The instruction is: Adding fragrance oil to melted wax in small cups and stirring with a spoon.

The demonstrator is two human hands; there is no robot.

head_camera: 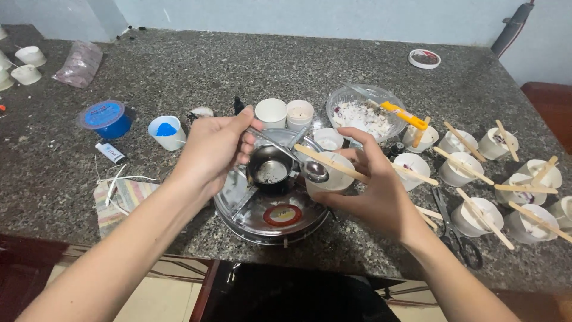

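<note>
Broadly, spanned by a speckled granite counter (179, 77); near its front edge, sat a round metal stove (262, 214) bearing a small dark pot (269, 170). Gripped in the right hand (375, 194): a white cup (333, 179) crossed by a wooden stick (330, 164). Pinched in the left hand (211, 149): a metal spoon (298, 161), bowl just beside the cup's rim.

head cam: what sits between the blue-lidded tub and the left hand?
In the head view, a white cup with blue contents stands between the blue-lidded tub and the left hand; otherwise bare granite.
</note>
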